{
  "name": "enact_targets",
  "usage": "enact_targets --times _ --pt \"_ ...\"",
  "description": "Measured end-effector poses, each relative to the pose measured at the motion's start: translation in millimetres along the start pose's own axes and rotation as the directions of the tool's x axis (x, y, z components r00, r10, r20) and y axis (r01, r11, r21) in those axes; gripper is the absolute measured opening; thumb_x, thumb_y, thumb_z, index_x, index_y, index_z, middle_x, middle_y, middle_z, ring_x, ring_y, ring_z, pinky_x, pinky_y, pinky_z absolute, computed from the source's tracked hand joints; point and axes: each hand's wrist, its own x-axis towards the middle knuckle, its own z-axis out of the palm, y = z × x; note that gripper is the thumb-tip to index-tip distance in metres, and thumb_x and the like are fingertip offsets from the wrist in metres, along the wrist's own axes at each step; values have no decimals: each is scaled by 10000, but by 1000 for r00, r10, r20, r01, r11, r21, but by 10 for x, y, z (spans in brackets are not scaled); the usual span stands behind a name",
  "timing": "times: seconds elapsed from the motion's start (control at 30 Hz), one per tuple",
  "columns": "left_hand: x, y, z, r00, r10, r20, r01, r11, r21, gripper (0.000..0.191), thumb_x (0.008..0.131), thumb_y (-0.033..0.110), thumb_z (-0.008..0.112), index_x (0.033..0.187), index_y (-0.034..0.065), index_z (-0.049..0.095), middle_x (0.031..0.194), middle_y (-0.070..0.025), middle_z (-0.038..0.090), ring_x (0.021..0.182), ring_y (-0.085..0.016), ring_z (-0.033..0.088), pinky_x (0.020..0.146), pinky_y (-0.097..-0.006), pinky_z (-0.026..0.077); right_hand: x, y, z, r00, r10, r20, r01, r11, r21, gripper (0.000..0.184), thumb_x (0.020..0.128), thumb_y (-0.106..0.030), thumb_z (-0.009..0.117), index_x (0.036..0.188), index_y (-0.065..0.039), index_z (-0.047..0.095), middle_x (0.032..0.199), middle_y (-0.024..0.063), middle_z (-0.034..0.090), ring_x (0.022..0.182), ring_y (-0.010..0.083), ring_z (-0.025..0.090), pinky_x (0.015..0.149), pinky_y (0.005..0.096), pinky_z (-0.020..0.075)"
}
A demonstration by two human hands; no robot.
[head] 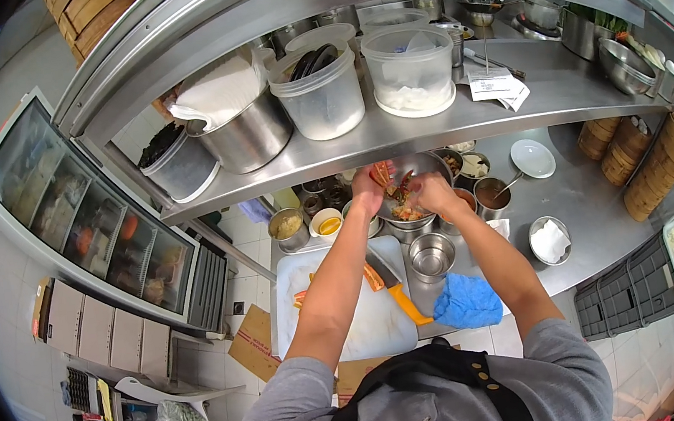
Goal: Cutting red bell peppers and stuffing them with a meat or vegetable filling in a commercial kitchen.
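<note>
My left hand (368,194) grips a red-orange piece of food (380,173) at the left rim of a large metal mixing bowl (430,165). Over the bowl's right side is my right hand (433,192), blurred, its fingertips close to the mixed food (406,209) inside; whether they hold any of it is unclear. In front of my body lies a white cutting board (352,335). A knife with a yellow handle (410,304) rests along its right edge, beside a cut orange piece (373,276). More orange bits are partly hidden by my left forearm.
A small metal bowl (432,257) and a crumpled blue cloth (467,300) sit right of the board. Metal pots, including one with a ladle (492,197), flank the mixing bowl. The steel shelf (332,170) overhangs the bowl's far side. Bamboo steamers (654,171) stand at right.
</note>
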Motion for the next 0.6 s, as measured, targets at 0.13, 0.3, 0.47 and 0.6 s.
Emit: enact_targets --times 0.13,0.3,0.47,0.6 --pt "-29 -150 164 997 56 45 -51 994 -98 253 954 206 398 1068 64 574 976 -102 647 884 -241 624 735 -358 490 188 -270 21 930 -5 -367 104 963 250 296 738 -94 673 1033 -81 677 1029 151 657 860 308 659 790 386 529" --pt "2 -192 103 971 227 -80 -172 889 425 205 915 80 483 1096 49 576 913 -70 643 762 -156 620 636 -283 485 103 -280 61 988 -45 -150 22 988 -150 314 782 -122 563 1078 -155 665 1178 178 598 1011 346 608 892 430 493" --pt "5 -146 -145 897 435 83 -343 564 751 209 841 -22 549 1030 39 614 854 -69 661 729 -166 616 633 -285 482 36 -394 -27 975 94 199 -30 952 -305 367 760 -110 566 1113 -150 658 1155 203 602 1022 361 600 894 439 489" --pt "-190 -60 243 823 494 280 -420 197 886 163 773 -10 618 930 32 637 851 -140 653 741 -257 623 676 -335 492 -70 -281 -148 854 -42 -519 7 998 -70 490 700 -108 600 1189 -89 612 1112 217 624 1015 384 600 877 448 493"
